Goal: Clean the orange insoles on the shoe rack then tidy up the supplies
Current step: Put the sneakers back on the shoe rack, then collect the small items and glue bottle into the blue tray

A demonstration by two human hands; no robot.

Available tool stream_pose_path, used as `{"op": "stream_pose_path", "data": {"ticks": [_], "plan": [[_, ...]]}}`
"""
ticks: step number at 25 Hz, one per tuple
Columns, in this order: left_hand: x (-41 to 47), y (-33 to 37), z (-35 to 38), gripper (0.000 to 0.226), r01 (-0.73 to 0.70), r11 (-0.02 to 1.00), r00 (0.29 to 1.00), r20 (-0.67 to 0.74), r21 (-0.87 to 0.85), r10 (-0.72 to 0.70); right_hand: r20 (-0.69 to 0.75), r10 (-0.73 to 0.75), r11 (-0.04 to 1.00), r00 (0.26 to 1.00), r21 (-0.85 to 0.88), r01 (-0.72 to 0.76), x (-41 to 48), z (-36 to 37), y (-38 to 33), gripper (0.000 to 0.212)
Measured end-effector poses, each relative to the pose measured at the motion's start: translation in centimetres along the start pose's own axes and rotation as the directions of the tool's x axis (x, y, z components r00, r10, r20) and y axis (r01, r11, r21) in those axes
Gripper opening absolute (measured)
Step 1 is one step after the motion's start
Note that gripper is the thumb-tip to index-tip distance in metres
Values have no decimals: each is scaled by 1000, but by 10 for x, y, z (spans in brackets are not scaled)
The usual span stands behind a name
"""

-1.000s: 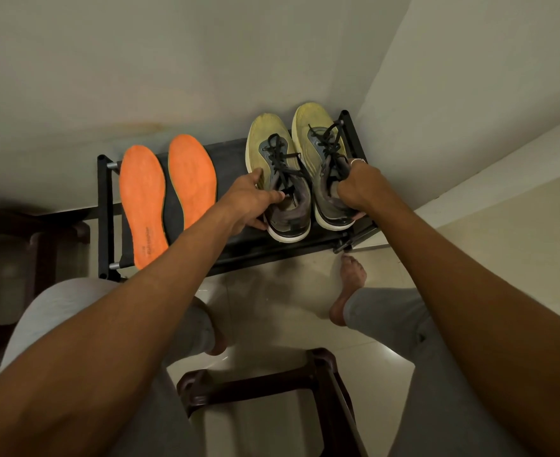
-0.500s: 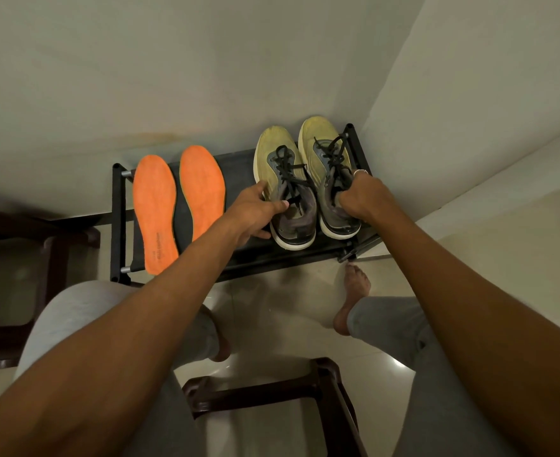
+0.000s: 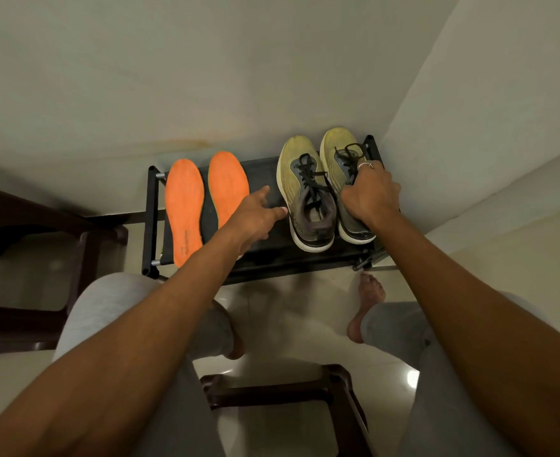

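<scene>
The orange insoles (image 3: 184,209) lie side by side at the left of the shoe rack (image 3: 149,225). Our left grip (image 3: 255,216) hovers spread just right of them. Our right grip (image 3: 371,196) clasps the rightmost shoe (image 3: 333,153). If we tug that shoe, we may jolt the rack and slide the insoles off.

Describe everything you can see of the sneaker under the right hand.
The sneaker is olive-yellow fabric with grey tongue, black laces and white sole. It stands upright at the right end of the black shoe rack, toe toward the wall, beside its mate. The right hand grips its laced middle, hiding the opening.
</scene>
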State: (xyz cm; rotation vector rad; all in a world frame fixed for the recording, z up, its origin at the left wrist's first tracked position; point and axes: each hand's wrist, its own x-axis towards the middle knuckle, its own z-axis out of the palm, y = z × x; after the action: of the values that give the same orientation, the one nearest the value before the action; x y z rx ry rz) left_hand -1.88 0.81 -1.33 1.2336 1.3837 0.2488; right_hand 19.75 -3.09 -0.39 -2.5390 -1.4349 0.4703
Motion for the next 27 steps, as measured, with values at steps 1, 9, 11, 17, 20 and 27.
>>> {"op": "stream_pose_path", "data": {"ticks": [1, 9, 11, 17, 20, 27], "plan": [[-3, -1, -4, 79, -3, 1000, 1000, -13, -2, 3, -10, -14, 1000, 1000, 17, 14, -1, 0, -3, 48], [-39, -21, -40, 72, -20, 993, 996, -87, -116, 10, 0, -245, 962, 969, 123, 244, -23, -4, -54, 56], [-49, -33, -49, 71, -4, 993, 994, -106, -119, -9, 17, -290, 951, 957, 115, 286, -31, 0, -71, 54], [-86, -47, -88, 68, 0, 984, 985, -172, -177, -31, 110, -410, 908, 906, 144, 393, -63, 19, -125, 53], [-107, -42, -122, 64, -39, 973, 975, -222, -226, -13, 154, -435, 896, 887, 172, 409, -80, 26, -157, 55], [-171, -67, -242, 45, -156, 947, 878, -479, -281, 2, 211, -590, 806, 779, 213, 552, -132, 38, -254, 53]]}}
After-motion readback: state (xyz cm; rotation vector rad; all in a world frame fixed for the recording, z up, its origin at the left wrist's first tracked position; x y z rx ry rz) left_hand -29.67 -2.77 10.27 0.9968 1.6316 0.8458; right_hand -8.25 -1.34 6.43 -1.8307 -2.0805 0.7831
